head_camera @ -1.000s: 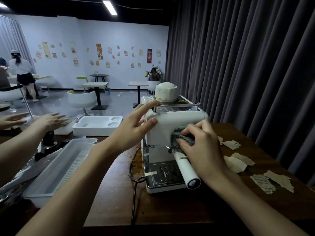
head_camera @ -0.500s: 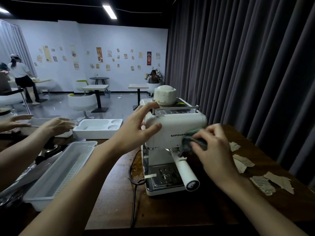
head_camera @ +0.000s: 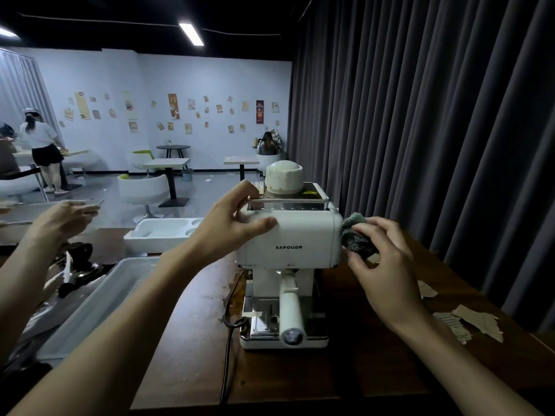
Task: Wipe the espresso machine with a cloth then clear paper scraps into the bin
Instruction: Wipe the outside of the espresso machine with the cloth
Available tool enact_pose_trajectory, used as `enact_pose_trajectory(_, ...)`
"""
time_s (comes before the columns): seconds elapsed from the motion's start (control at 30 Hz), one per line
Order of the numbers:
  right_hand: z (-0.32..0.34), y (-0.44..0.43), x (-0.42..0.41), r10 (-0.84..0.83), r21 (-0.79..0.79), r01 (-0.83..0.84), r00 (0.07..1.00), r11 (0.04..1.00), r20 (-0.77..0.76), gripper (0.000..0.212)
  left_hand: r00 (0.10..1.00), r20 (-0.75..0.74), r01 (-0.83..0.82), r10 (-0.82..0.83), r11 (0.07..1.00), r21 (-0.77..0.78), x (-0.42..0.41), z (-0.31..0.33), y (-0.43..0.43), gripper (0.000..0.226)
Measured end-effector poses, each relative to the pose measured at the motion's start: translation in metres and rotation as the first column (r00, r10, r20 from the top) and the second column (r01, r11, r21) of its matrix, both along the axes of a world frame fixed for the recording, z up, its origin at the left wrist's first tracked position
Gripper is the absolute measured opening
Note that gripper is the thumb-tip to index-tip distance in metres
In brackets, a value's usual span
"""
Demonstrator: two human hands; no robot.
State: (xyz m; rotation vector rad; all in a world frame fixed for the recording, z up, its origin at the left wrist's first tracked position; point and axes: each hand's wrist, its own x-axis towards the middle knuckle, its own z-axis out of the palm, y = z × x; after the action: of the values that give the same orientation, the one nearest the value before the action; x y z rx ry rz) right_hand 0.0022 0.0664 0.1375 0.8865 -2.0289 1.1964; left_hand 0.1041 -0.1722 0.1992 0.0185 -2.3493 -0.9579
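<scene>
A white espresso machine (head_camera: pixel 303 241) stands on the brown wooden table (head_camera: pixel 186 361), its portafilter handle (head_camera: pixel 290 313) pointing toward me. My left hand (head_camera: pixel 231 226) grips the machine's upper left corner, thumb across the front, fingers on the top edge. My right hand (head_camera: pixel 381 265) holds a bunched grey-green cloth (head_camera: pixel 354 235) against the machine's right side. Torn paper scraps (head_camera: pixel 477 321) lie on the table to the right, by the curtain. No bin is in sight near the table.
A white domed cup (head_camera: pixel 283 177) sits upside down on the machine's top. A black cable (head_camera: pixel 228 340) runs down the table's left. A clear plastic tray (head_camera: pixel 99 298) and a white foam tray (head_camera: pixel 162 232) lie left. Another person's hand (head_camera: pixel 60 220) reaches in at far left.
My right hand carried the cloth from the machine's front face rightward, around its right corner to the side. My left hand kept its hold on the upper left corner.
</scene>
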Motion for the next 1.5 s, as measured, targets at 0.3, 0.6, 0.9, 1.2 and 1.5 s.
enact_pose_trajectory(0.3,0.008,0.005,0.004,0.111,0.017,-0.111,0.994,0.994,0.018,0.038,0.885,0.102,-0.339,0.454,0.779,-0.528,-0.013,0.007,0.079,0.056)
enact_pose_trajectory(0.6,0.012,0.012,0.009,0.2,0.084,-0.198,0.98,0.977,-0.021,0.041,0.942,-0.033,-0.331,0.333,0.913,-0.24,-0.02,-0.016,0.067,0.058)
enact_pose_trajectory(0.9,0.011,0.018,0.004,0.181,0.08,-0.176,0.981,0.981,-0.073,0.039,0.913,0.053,-0.36,0.405,0.859,-0.363,0.003,-0.004,0.066,0.077)
enact_pose_trajectory(1.2,0.014,0.021,-0.001,0.2,0.065,-0.196,0.978,0.979,-0.066,0.04,0.947,0.027,-0.301,0.319,0.915,-0.269,0.003,-0.012,0.063,0.051)
enact_pose_trajectory(1.5,0.013,-0.006,0.015,0.254,0.096,-0.239,0.948,0.966,-0.192,0.041,0.997,0.049,-0.045,0.054,0.986,-0.163,0.003,-0.007,0.012,0.048)
